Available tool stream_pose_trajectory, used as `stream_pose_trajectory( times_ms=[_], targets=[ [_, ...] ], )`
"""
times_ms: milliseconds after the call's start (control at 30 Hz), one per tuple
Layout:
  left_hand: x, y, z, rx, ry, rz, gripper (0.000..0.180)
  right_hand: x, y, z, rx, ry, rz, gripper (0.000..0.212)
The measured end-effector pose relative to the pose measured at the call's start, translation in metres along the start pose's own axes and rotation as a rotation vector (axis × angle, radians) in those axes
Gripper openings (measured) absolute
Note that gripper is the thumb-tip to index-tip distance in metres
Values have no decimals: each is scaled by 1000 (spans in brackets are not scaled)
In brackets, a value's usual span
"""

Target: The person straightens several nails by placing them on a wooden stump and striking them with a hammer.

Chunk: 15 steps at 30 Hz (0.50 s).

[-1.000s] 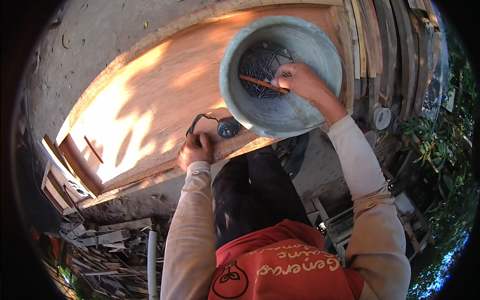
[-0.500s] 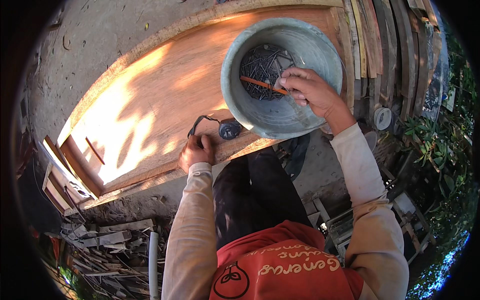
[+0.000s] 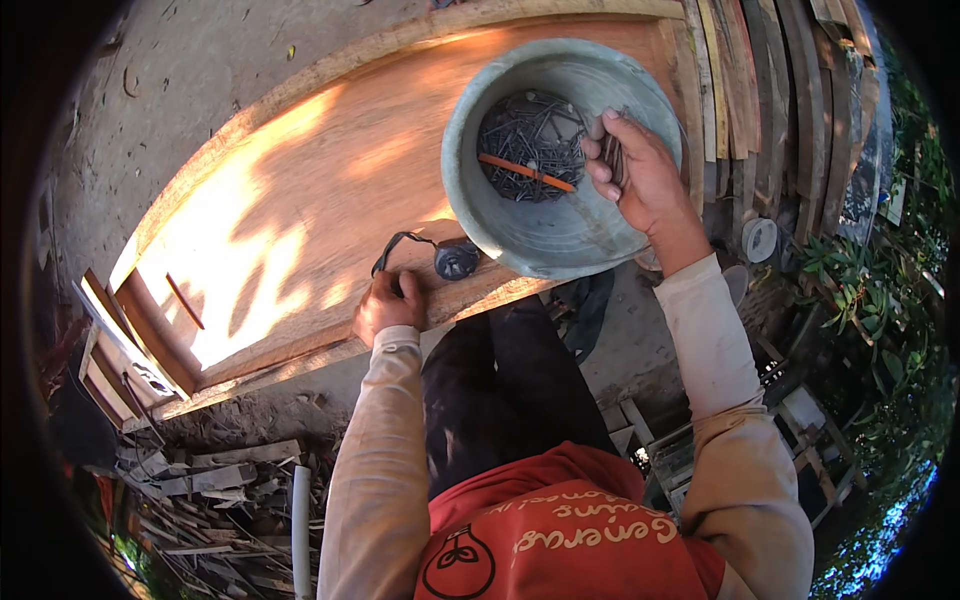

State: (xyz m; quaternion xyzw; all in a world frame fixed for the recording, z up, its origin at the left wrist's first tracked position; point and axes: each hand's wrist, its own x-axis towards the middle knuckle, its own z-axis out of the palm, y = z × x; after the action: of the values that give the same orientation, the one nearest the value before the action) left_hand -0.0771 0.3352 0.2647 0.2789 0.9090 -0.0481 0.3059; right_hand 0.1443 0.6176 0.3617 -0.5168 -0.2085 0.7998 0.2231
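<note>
Over the right side of a grey-green bucket [image 3: 640, 95], my right hand [image 3: 645, 170] is cupped, palm partly turned up, with several nails [image 3: 613, 160] across its fingers. Inside at the bottom lies a loose heap of dark nails [image 3: 520, 115], and an orange strip [image 3: 525, 172] rests across them. My left hand [image 3: 390, 303] is curled closed on the near edge of a wooden panel [image 3: 300, 200]; what its fingers hold, if anything, is hidden. Beside it a black strap [image 3: 405, 238] leads to a dark, round, palm-sized object [image 3: 457, 260] next to the bucket.
The panel has raised wooden edges, and a thin wood strip [image 3: 185, 302] lies at its left end. Long boards [image 3: 790, 110] are stacked on the right. Scrap wood [image 3: 225, 480] and a pale pipe [image 3: 301, 530] are at lower left. Green plants [image 3: 870, 290] grow at the right.
My right hand has lifted from the nail heap and orange strip and turned its palm upward, showing the nails in it. My left hand has stayed on the panel's edge.
</note>
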Motion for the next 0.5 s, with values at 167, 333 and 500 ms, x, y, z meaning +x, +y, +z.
stream_pose_trajectory(
  times_ms=[167, 333, 500],
  targets=[
    [-1, 4, -2, 27, -4, 2, 36, 52, 14, 4, -1569, 346, -343, 22],
    [-2, 5, -4, 22, 2, -6, 35, 66, 26, 8, -1830, 385, -202, 26],
    [-2, 2, 0, -10, 32, 11, 35, 74, 32, 2, -1816, 316, -125, 27]
  ],
)
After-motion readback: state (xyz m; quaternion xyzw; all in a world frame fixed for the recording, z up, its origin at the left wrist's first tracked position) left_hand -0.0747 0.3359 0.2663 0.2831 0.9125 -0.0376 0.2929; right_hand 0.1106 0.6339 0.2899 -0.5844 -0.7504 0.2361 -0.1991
